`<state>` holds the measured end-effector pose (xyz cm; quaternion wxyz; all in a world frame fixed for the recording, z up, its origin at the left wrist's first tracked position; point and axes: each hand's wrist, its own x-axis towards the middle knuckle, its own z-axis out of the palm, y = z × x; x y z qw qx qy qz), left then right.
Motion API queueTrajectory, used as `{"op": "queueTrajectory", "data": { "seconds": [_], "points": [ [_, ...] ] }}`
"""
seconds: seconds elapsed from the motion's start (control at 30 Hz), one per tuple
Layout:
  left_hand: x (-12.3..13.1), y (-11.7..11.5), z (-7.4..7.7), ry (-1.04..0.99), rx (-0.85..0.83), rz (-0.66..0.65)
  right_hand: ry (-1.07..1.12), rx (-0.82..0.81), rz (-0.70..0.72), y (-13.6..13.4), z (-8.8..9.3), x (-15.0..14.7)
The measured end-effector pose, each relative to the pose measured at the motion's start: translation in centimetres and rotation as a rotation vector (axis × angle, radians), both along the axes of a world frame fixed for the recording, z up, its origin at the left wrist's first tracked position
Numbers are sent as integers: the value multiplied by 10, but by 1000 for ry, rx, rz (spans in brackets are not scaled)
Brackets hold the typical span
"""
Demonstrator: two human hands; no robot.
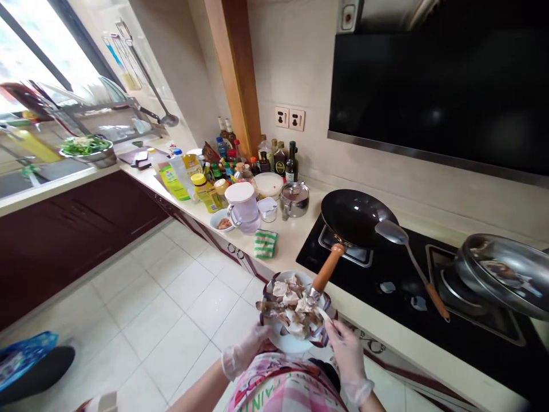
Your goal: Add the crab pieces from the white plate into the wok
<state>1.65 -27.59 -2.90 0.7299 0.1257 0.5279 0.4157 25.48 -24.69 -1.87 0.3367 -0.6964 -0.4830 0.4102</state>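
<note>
I'm keeping a round white plate [286, 344] of pale chopped meat pieces [294, 303] level in my clear-gloved left hand [245, 350] beside the cream table [295, 246], my gloved right hand [348, 356] pinching a thin pale utensil [325, 315].

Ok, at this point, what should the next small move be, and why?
Probably ease the heaped pale food pieces inward from the edge of the plate with the utensil in the gloved right hand. They are piled high, the gloved left hand seems to support the plate alone, and the wok's wooden handle sits right beside it.
</note>
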Motion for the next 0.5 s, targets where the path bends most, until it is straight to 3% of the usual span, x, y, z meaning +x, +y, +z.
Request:
{"op": "queueTrajectory", "data": {
  "seconds": [0.1,0.2,0.33,0.5],
  "points": [
    [-47,23,-6,39,40,-61,-83,58,-11,17,-4,-53],
    [-77,51,-10,69,64,-106,-132,87,-52,34,-10,-89],
    [-94,88,-8,83,81,-157,-210,125,-51,49,-12,-114],
    [-96,122,-2,60,118,-182,-326,104,-36,60,-6,-131]
  ]
}}
